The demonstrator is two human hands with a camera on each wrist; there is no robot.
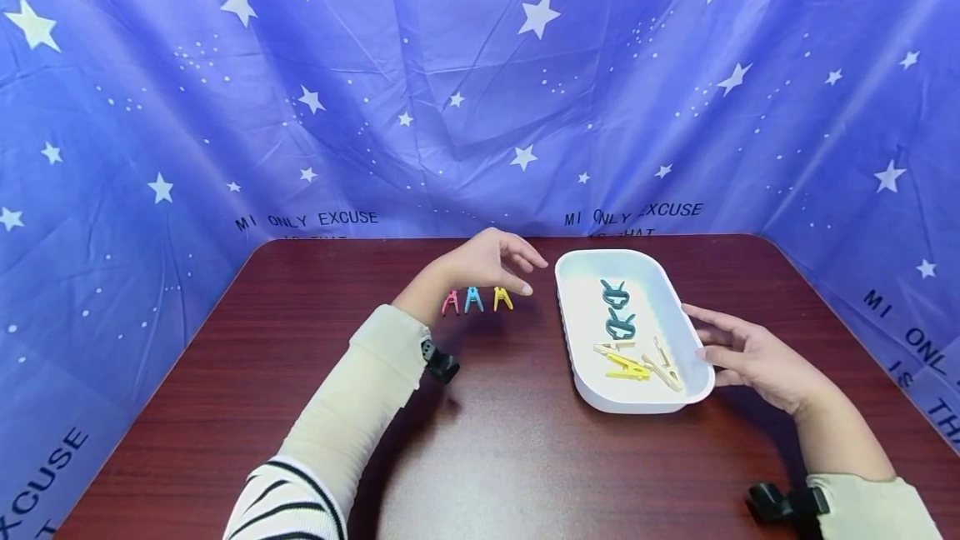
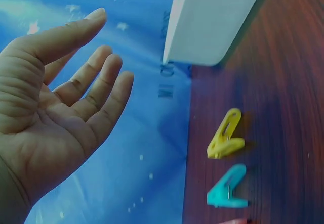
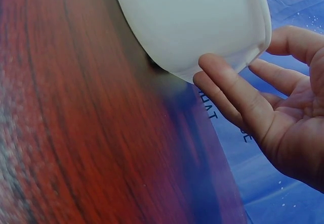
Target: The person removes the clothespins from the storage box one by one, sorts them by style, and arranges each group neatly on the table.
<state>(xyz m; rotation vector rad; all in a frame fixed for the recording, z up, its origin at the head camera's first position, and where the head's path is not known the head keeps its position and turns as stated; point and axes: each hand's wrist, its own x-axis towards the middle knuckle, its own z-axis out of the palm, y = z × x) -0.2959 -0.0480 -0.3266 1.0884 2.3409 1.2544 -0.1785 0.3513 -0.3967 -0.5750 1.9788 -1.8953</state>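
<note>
My left hand [image 1: 491, 261] is in the air just left of a white tray [image 1: 566, 332], palm and loosely bent fingers showing in the left wrist view, with nothing in them. Below and behind it on the table are a pink clothespin [image 1: 450, 302], a blue clothespin [image 1: 472, 299] and a yellow clothespin [image 1: 502, 298], in a row. At the tray's right side, my right hand [image 1: 757, 361] holds the rim, thumb at the edge and fingers along the outer wall. Inside lie two dark green clips [image 1: 616, 296], a yellow clothespin [image 1: 628, 367] and several beige clothespins [image 1: 662, 373].
Both hands work over a dark red wooden table [image 1: 495, 457]. A blue curtain [image 1: 420, 90] with white stars and lettering hangs behind the table and along its sides. Dark wrist cameras [image 1: 441, 362] are strapped over the sleeves.
</note>
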